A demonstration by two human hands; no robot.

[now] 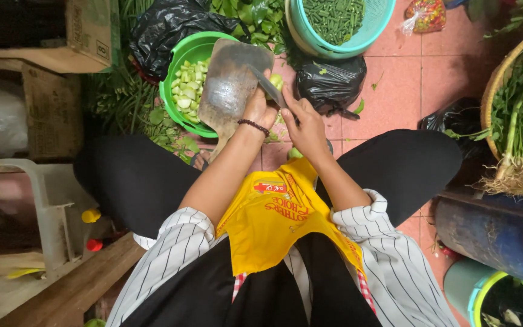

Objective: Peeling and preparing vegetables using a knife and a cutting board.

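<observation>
The right hand [305,126] has its fingers curled tight round the handle of a knife [269,86], whose blade slants up and to the left over the top of a worn wooden cutting board [230,85]. The left hand [260,109], a dark bead bracelet [253,126] at its wrist, is closed on a pale green vegetable piece [276,80] at the board's right edge, touching the blade. The board leans on the rim of a green bowl [184,57], which holds light green chopped vegetable chunks [187,88]. Above, a teal basket [358,37] is filled with cut green beans [334,18]. Between the two lie black plastic bags [331,82]. At the right edge a woven basket [496,82] carries leafy greens with roots [519,142]. A yellow apron [276,215] covers the lap, over a pink tiled floor [404,91].
</observation>
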